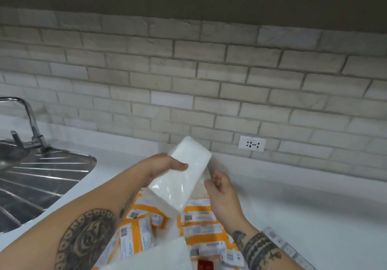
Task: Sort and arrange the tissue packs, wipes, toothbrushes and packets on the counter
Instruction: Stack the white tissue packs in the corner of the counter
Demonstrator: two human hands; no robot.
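Tissue pack [182, 177] held tilted over orange packets [201, 223] by left hand [165, 165], thumb across its slick wrap; right hand [222, 188] loosely curled, empty, so the one-handed grip may slip.

White counter [293, 196], orange-white packets [201, 223] heaped (barcodes up), sink [41, 181] inset left

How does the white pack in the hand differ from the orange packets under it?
The white pack is plain and thick; the orange packets are flat and printed with barcodes. The white pack is held up, tilted, in the left hand; the orange packets lie heaped on the counter. Both look plastic-wrapped.
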